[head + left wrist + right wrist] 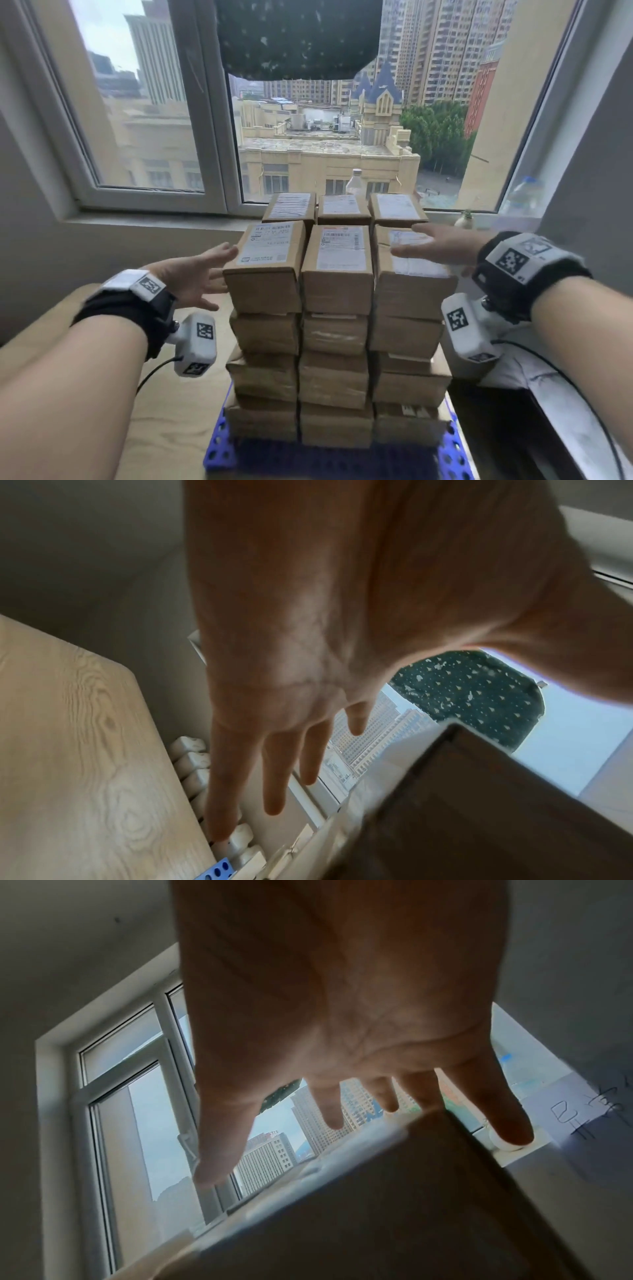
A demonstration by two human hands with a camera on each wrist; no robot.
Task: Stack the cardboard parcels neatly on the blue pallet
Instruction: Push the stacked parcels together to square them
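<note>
the cardboard parcels stand as a block on the blue pallet, three columns across the near face with a second row behind, toward the window edge of the tabletop. the pallet sits at the right side of the tabletop, its perforated rim showing below the bottom layer at the near edge.

both hands flank the top layer, and neither has anything in its grip. the left hand is spread flat, fingers straight, with its fingertips at the left flank of the top left parcel; the left wrist view shows a gap between palm and cardboard, so contact is uncertain (at most the fingertips). the right hand is likewise flat and open, held over the top right parcel; whether it rests on that parcel's label or hovers just above cannot be told.

the relation that matters: the stack lies between the two palms, and the parcels' long axes run from the near edge toward the window, so a squeeze from left and right would press across their short sides. the columns look slightly splayed, the right one leaning outward lower down, so the likely step is squaring up the block. the right hand is higher and further over the stack; the left is lower and beside it.
</note>
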